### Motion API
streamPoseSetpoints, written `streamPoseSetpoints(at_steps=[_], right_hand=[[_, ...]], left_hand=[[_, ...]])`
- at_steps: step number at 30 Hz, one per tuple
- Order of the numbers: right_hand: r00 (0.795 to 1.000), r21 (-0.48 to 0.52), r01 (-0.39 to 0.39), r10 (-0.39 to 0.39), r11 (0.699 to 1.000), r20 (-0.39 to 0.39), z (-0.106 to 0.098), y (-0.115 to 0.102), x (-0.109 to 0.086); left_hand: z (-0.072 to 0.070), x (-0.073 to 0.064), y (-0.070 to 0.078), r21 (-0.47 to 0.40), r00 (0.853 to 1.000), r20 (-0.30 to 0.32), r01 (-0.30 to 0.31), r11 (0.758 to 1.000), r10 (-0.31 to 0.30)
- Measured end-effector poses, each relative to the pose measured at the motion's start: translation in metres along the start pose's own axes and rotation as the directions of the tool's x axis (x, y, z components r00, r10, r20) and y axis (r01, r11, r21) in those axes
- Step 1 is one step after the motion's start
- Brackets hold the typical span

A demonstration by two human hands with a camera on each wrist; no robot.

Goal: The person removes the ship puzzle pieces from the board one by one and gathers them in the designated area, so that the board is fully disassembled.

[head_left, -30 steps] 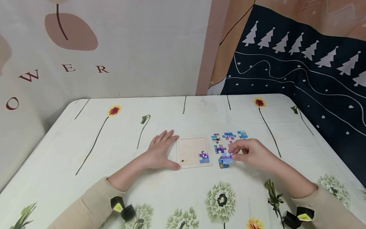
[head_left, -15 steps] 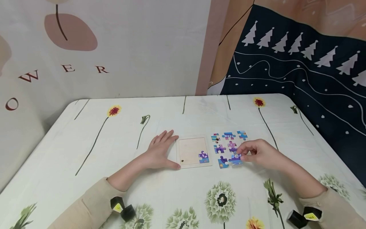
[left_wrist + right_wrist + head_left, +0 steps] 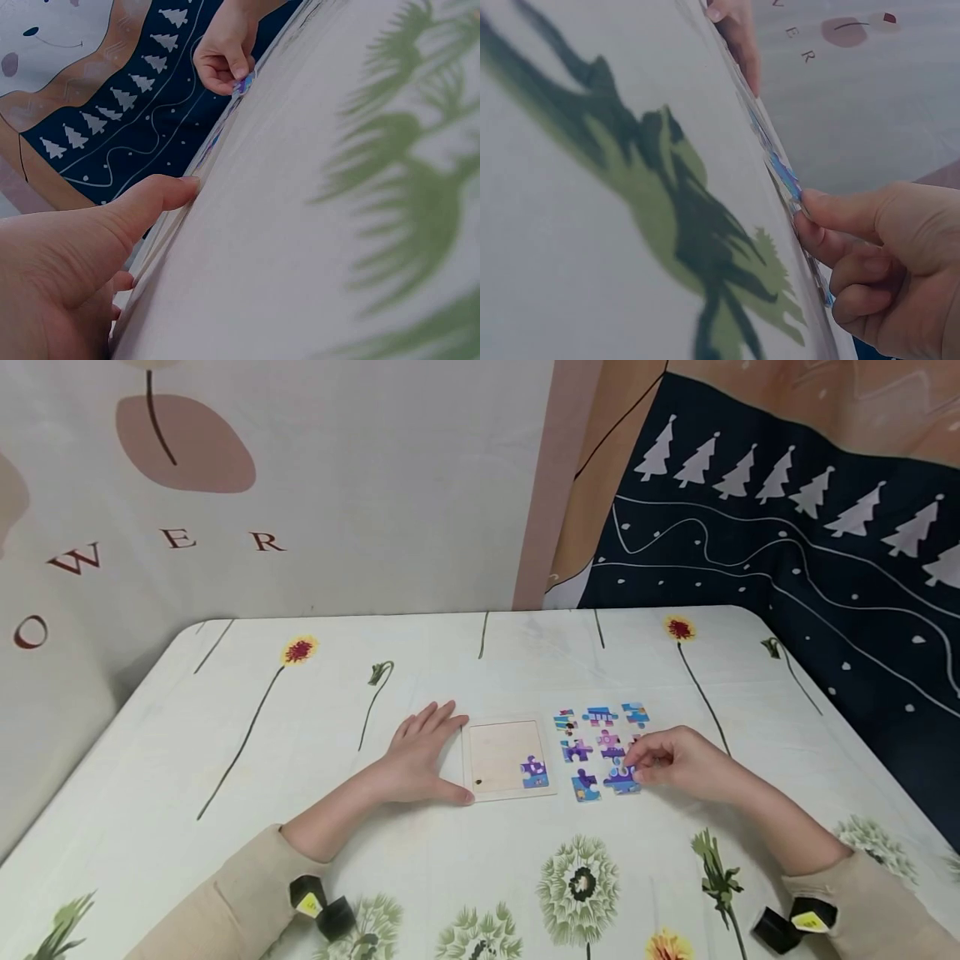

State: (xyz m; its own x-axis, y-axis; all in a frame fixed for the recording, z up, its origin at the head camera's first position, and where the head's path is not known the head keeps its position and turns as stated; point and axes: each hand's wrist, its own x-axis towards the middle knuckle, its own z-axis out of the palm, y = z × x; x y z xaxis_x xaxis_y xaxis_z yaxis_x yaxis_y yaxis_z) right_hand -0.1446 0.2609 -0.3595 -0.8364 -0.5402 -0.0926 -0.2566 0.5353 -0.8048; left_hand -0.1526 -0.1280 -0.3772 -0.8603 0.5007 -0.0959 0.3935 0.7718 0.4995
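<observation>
My left hand (image 3: pixel 420 758) lies spread at the left side of a square wooden puzzle board (image 3: pixel 495 747), thumb at its near corner and fingertips at its far corner. One purple-and-blue piece (image 3: pixel 534 772) sits in the board's near right corner. Between thumb and index finger, my right hand (image 3: pixel 684 763) pinches a purple-blue puzzle piece (image 3: pixel 620 779) by its right edge. The right wrist view shows that puzzle piece (image 3: pixel 784 177) tilted close to the tabletop; whether it touches the cloth I cannot tell. My right hand partly hides a piece behind it.
Several loose puzzle pieces (image 3: pixel 577 750) lie in rough rows right of the board, including a blue one (image 3: pixel 586 786) just left of the pinched piece. A flower-printed white cloth (image 3: pixel 420 885) covers the table. Patterned hangings (image 3: pixel 390 485) stand behind it.
My right hand has carried the pinched piece rightward, off the blue piece it overlapped, and slightly lower in the last half second. The left hand stays in place.
</observation>
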Motion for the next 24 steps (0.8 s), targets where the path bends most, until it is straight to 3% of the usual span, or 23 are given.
streamPoseSetpoints(at_steps=[13, 18, 24], right_hand=[[0.988, -0.162, -0.125, 0.109, 0.979, -0.105, 0.008, -0.01, 0.0], [0.986, -0.218, -0.124, 0.095, 0.968, -0.138, 0.011, -0.012, -0.002], [0.985, -0.207, -0.134, 0.107, 0.969, -0.136, 0.011, -0.011, -0.002]], left_hand=[[-0.001, -0.001, 0.001, -0.002, 1.0, 0.002, 0.002, 1.0, -0.002], [-0.001, 0.0, 0.001, -0.002, 1.0, 0.004, 0.001, 1.0, -0.001], [-0.002, 0.0, 0.002, -0.002, 1.0, 0.004, 0.004, 1.0, -0.004]])
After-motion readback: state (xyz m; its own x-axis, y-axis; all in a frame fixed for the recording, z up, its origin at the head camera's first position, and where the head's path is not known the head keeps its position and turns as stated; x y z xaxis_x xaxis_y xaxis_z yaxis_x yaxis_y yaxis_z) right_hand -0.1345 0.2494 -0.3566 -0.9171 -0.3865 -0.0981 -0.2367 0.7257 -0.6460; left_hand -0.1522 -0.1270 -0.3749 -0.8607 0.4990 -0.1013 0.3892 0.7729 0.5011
